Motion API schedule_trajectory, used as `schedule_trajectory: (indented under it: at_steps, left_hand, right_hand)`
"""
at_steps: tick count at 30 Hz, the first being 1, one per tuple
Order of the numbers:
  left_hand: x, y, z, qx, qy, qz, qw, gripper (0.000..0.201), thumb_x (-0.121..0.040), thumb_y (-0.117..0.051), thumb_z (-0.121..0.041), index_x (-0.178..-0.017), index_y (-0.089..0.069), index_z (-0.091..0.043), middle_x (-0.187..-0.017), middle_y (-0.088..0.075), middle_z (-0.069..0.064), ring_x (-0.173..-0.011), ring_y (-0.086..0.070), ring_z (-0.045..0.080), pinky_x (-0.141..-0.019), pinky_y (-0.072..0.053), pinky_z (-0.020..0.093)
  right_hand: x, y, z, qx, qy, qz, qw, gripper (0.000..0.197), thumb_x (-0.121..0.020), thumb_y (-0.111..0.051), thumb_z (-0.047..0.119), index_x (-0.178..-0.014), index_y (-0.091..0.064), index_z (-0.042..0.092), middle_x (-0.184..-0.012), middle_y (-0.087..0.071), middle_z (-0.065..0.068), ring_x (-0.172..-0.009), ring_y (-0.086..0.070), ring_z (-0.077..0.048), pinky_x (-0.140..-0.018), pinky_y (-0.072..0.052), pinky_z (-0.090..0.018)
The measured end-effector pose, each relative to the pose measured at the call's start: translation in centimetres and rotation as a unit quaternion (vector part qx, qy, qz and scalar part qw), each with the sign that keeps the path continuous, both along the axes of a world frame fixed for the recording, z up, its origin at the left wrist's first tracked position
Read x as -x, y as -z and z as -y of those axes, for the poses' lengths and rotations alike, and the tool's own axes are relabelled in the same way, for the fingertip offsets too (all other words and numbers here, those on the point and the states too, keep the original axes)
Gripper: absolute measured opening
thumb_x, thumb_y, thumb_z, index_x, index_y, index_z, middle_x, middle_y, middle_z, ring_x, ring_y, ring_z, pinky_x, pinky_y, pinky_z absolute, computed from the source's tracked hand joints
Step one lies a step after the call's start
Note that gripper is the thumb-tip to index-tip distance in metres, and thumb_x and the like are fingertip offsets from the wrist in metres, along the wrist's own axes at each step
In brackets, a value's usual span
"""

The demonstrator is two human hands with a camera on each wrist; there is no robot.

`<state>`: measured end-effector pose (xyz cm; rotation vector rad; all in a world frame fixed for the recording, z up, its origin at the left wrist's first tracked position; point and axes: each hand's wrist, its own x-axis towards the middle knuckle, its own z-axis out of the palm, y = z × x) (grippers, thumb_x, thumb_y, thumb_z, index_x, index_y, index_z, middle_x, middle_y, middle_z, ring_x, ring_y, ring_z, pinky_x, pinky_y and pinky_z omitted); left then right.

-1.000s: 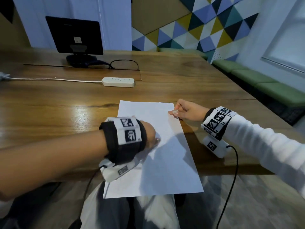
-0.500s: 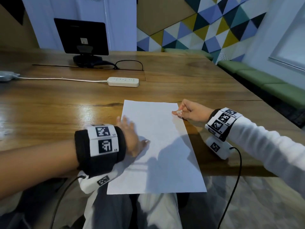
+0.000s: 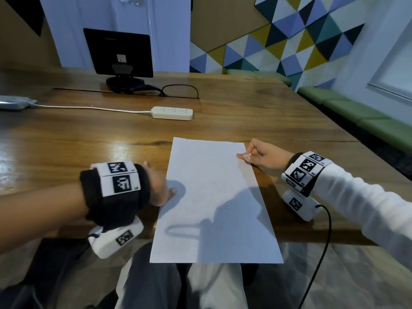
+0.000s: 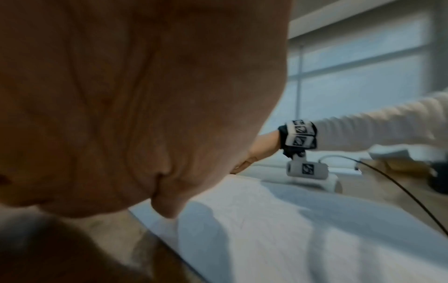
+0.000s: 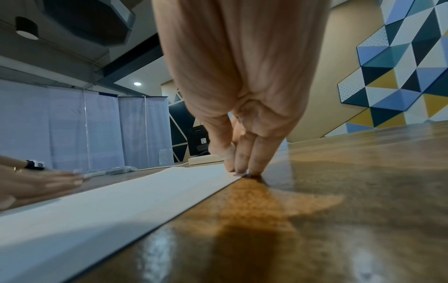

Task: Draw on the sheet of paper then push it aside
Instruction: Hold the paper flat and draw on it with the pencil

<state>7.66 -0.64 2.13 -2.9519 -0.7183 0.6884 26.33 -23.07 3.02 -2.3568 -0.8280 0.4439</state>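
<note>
A white sheet of paper [image 3: 214, 197] lies on the wooden table [image 3: 89, 148], its near end hanging over the front edge. My left hand [image 3: 159, 186] rests flat on the table at the sheet's left edge, with the thumb touching the paper [image 4: 290, 229]. My right hand [image 3: 247, 156] has curled fingers and pinches the far right edge of the sheet. In the right wrist view its thumb and fingertips [image 5: 240, 166] meet on the paper's edge [image 5: 121, 195]. No pen shows in either hand.
A white power strip [image 3: 172, 113] with its cable lies beyond the sheet. A black monitor [image 3: 119, 52] stands at the back. Green benches [image 3: 356, 114] run along the right. Wrist camera cables hang off the table's front edge [image 3: 312, 239].
My left hand has slid left off the middle of the sheet and flattened at its left edge. The right hand keeps its hold on the far right edge.
</note>
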Motion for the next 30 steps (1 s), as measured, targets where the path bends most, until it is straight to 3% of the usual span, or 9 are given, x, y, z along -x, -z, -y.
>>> schedule_trajectory:
  at_steps: [5, 9, 12, 16, 19, 21, 24, 27, 30]
  left_hand:
    - [-2.1, -1.5, 1.0, -0.006, 0.241, 0.027, 0.970, 0.069, -0.100, -0.009, -0.050, -0.147, 0.023, -0.011, -0.152, 0.033, 0.007, -0.141, 0.028, 0.025, -0.117, 0.008, 0.040]
    - [-5.9, -0.7, 4.5, 0.047, 0.403, -0.034, 0.913, 0.062, -0.103, -0.015, -0.041, -0.150, 0.017, -0.016, -0.155, 0.028, 0.001, -0.143, 0.024, 0.025, -0.119, 0.003, 0.042]
    - [-6.8, 0.4, 3.5, 0.082, 0.371, -0.045, 0.924, 0.062, -0.102, -0.015, -0.043, -0.150, 0.017, -0.019, -0.155, 0.027, -0.001, -0.144, 0.020, 0.025, -0.119, 0.003, 0.041]
    - [-4.5, -0.7, 0.4, 0.008, 0.134, -0.009, 0.991, 0.095, -0.086, -0.015, -0.072, -0.151, 0.003, -0.004, -0.159, 0.007, 0.012, -0.147, -0.001, 0.029, -0.116, -0.009, 0.039]
    - [-2.3, -1.6, -1.0, -0.058, 0.071, -0.001, 0.996, 0.072, -0.100, -0.023, -0.052, -0.146, -0.021, 0.002, -0.155, -0.017, 0.019, -0.144, -0.015, 0.032, -0.114, -0.013, 0.037]
    - [-2.0, -2.3, -1.3, -0.082, 0.086, 0.016, 0.993, 0.078, -0.097, -0.022, -0.057, -0.150, -0.005, -0.002, -0.158, 0.001, 0.020, -0.146, 0.004, 0.032, -0.117, -0.006, 0.040]
    - [-4.1, -2.9, -0.3, -0.048, 0.235, 0.049, 0.969, 0.092, -0.090, -0.022, -0.068, -0.149, 0.016, -0.007, -0.156, 0.022, 0.012, -0.143, 0.023, 0.027, -0.118, 0.003, 0.042]
    - [-6.3, -2.9, 3.0, 0.004, 0.365, -0.003, 0.931, 0.101, -0.086, -0.033, -0.071, -0.150, 0.018, -0.012, -0.155, 0.026, 0.003, -0.142, 0.027, 0.024, -0.119, 0.006, 0.042]
    - [-8.0, -1.6, 5.6, 0.021, 0.386, -0.055, 0.921, 0.106, -0.084, -0.041, -0.071, -0.149, 0.019, -0.013, -0.155, 0.028, 0.002, -0.143, 0.026, 0.024, -0.118, 0.004, 0.048]
  right_hand:
    - [-0.4, 0.0, -0.1, 0.016, -0.001, -0.007, 1.000, 0.011, -0.092, -0.056, 0.021, -0.090, -0.046, 0.018, -0.072, -0.066, 0.002, -0.098, -0.066, -0.022, -0.092, -0.050, -0.039]
    - [-0.2, -0.1, -0.2, 0.010, -0.003, 0.014, 1.000, 0.014, -0.090, -0.058, 0.022, -0.090, -0.046, 0.015, -0.066, -0.059, 0.007, -0.067, -0.060, 0.005, -0.073, -0.047, -0.024]
    - [-0.1, -0.2, -0.3, 0.012, -0.001, 0.018, 1.000, 0.015, -0.090, -0.058, 0.021, -0.093, -0.046, 0.012, -0.067, -0.057, 0.008, -0.062, -0.056, 0.008, -0.072, -0.044, -0.022]
    - [-0.2, -0.2, 0.0, 0.024, -0.009, 0.007, 1.000, 0.011, -0.091, -0.056, 0.020, -0.092, -0.045, 0.015, -0.079, -0.063, 0.007, -0.086, -0.062, -0.010, -0.089, -0.051, -0.036]
    - [0.1, -0.1, 0.3, 0.013, -0.034, 0.017, 0.999, 0.011, -0.091, -0.057, 0.014, -0.088, -0.048, 0.018, -0.093, -0.066, 0.005, -0.103, -0.062, -0.015, -0.095, -0.051, -0.041]
    - [0.8, 0.0, 0.5, 0.007, -0.048, 0.061, 0.997, 0.011, -0.087, -0.064, 0.011, -0.086, -0.055, 0.017, -0.095, -0.067, 0.001, -0.097, -0.064, -0.027, -0.090, -0.052, -0.042]
    - [2.1, -0.1, 0.9, -0.002, -0.065, 0.091, 0.994, 0.011, -0.077, -0.074, 0.009, -0.085, -0.066, 0.007, -0.082, -0.066, -0.002, -0.074, -0.062, -0.033, -0.076, -0.052, -0.042]
    - [2.7, -0.2, 1.0, 0.017, -0.066, 0.086, 0.994, 0.014, -0.074, -0.077, 0.004, -0.086, -0.070, 0.002, -0.062, -0.062, 0.005, -0.056, -0.058, -0.011, -0.069, -0.051, -0.032]
    - [3.1, -0.2, 0.6, 0.061, -0.063, 0.119, 0.989, 0.015, -0.075, -0.076, 0.006, -0.089, -0.072, 0.005, -0.061, -0.059, 0.016, -0.053, -0.054, 0.007, -0.063, -0.043, -0.013]
